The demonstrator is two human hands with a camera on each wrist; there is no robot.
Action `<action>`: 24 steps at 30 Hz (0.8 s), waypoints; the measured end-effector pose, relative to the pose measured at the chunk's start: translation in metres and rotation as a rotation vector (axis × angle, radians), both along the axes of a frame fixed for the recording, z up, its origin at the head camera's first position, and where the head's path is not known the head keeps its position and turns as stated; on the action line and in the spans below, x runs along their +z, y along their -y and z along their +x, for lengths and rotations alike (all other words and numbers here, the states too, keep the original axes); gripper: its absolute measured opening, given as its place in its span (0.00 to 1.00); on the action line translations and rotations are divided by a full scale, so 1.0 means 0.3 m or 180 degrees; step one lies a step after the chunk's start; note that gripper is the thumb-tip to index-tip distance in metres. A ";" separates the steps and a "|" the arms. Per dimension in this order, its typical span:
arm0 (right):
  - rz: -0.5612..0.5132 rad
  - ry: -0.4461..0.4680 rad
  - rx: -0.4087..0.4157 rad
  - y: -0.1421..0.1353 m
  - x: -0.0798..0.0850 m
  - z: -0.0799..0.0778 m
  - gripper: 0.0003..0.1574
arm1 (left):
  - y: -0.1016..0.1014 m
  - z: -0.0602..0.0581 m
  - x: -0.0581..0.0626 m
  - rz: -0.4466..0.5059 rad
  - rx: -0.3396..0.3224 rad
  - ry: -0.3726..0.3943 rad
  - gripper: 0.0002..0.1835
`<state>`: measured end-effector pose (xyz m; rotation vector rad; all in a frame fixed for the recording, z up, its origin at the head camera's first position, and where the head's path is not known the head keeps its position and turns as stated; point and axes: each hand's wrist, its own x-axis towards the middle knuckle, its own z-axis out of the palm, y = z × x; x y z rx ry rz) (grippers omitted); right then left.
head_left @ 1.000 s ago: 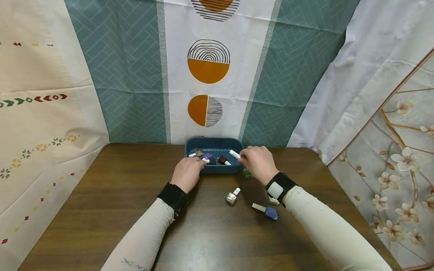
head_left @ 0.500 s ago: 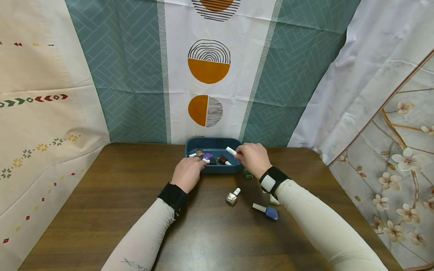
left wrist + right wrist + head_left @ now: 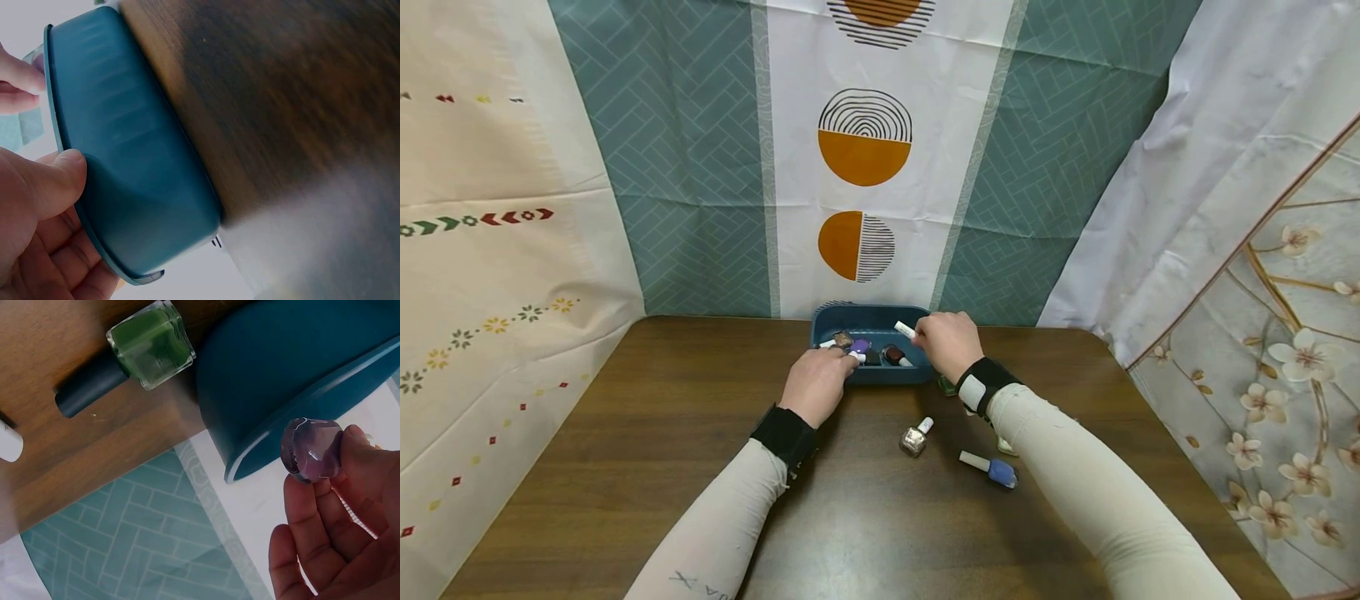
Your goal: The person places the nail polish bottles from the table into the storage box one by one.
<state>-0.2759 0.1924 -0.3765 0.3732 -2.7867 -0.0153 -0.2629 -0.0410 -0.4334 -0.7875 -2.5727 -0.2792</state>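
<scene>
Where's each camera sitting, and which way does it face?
Head: worn on the head, facing forward and down at table, bin and cloth; left hand, right hand and arms show.
Left wrist: on that wrist, facing the bin's outer side; left hand grips it, right-hand fingers also show.
Right wrist: on that wrist, facing the held bottle, bin and green bottle; right hand shows.
Shared: head and right wrist both show the green bottle.

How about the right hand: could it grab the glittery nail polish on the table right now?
Probably not yet: the right hand holds a purplish nail polish bottle by the blue bin. Once freed, it likely could, as nothing visible covers the glittery nail polish.
</scene>
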 end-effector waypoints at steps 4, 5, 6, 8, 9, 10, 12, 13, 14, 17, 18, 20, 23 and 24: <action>0.0008 0.0019 -0.0026 0.009 -0.007 -0.009 0.10 | -0.002 0.001 -0.003 0.0024 -0.0006 -0.0010 0.08; 0.0033 0.0006 -0.0031 0.012 -0.009 -0.010 0.10 | -0.002 0.001 -0.002 0.0027 -0.0002 -0.0010 0.08; 0.0060 -0.0013 -0.0030 0.015 -0.012 -0.013 0.09 | -0.002 0.001 -0.001 0.0026 0.0008 -0.0002 0.08; 0.0124 -0.0039 -0.0022 0.021 -0.020 -0.017 0.09 | -0.002 0.002 0.002 0.0016 0.0026 0.0021 0.08; 0.0149 -0.0046 -0.0011 0.024 -0.024 -0.019 0.09 | -0.002 0.003 0.002 0.0009 0.0033 0.0041 0.08; 0.0183 -0.0051 -0.0006 0.027 -0.029 -0.022 0.08 | -0.002 0.004 0.003 0.0001 0.0041 0.0055 0.08; 0.0207 -0.0047 -0.0005 0.033 -0.037 -0.027 0.08 | -0.001 0.004 0.003 -0.0007 0.0041 0.0067 0.08; 0.0217 -0.0042 -0.0009 0.036 -0.039 -0.029 0.08 | -0.001 0.004 0.002 -0.0007 0.0039 0.0064 0.08; 0.0225 -0.0030 -0.0020 0.039 -0.041 -0.031 0.08 | -0.001 0.004 0.002 -0.0006 0.0039 0.0060 0.08; 0.0267 0.0013 -0.0062 0.044 -0.048 -0.036 0.09 | 0.001 0.004 -0.001 0.0018 0.0030 0.0019 0.08; 0.0282 0.0034 -0.0072 0.045 -0.051 -0.039 0.09 | 0.001 0.004 -0.001 0.0026 0.0028 0.0010 0.08; 0.0296 0.0081 -0.0090 0.047 -0.056 -0.042 0.09 | 0.001 0.003 -0.002 0.0025 0.0025 0.0000 0.08; 0.0283 0.0146 -0.0092 0.049 -0.064 -0.049 0.09 | 0.001 0.001 -0.004 0.0022 0.0024 -0.0001 0.08; 0.0267 0.0164 -0.0092 0.049 -0.066 -0.050 0.09 | 0.001 0.000 -0.004 0.0021 0.0027 -0.0010 0.08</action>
